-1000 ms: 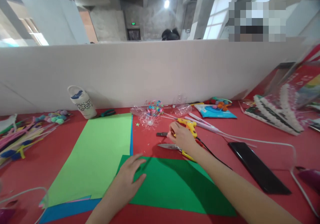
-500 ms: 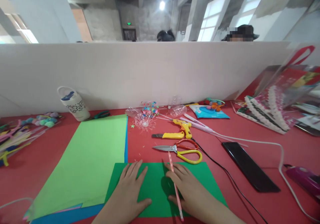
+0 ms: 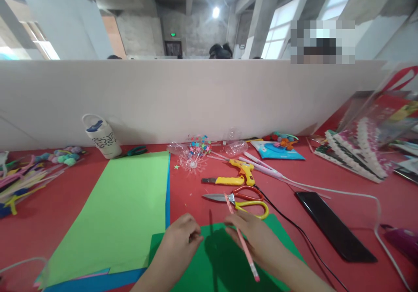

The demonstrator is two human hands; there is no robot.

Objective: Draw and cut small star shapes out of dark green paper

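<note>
Holding a slim pink pencil point(image 3: 246, 250) is the right hand point(image 3: 259, 237), its fingers bent and closed on the shaft; from where I stand the eraser end slants down towards the person, while the other end reaches across the scissors point(image 3: 215, 197), though whether it touches them I can't tell. The left hand point(image 3: 178, 244) is a little way off, its fingers curled in towards the thumb; I can't make out whether anything is pinched inside. Both hands are over a dark green sheet point(image 3: 212, 270), near its far edge, well apart from each other; that sheet's left corner overlaps a light green sheet point(image 3: 130, 209), which lies on a blue sheet point(image 3: 98, 282) showing along the side and bottom.

Just beyond the hands the scissors lie with one red and one yellow handle; behind them is a yellow cutter point(image 3: 230, 181), then a yellow glue gun point(image 3: 244, 169), close together on the red table point(image 3: 183, 192). Off to the right rests a flat black object point(image 3: 333, 224); farther back there's a blue packet point(image 3: 279, 153), some clear plastic bottle pieces point(image 3: 237, 147) and a little heap of coloured stars point(image 3: 200, 145); at the back left a white tumbler point(image 3: 106, 143) stands near the pale partition point(image 3: 196, 96); fuzzy craft stems point(image 3: 24, 181) are bunched at the far left; over the partition I catch the top of someone's dark hair point(image 3: 220, 52).
</note>
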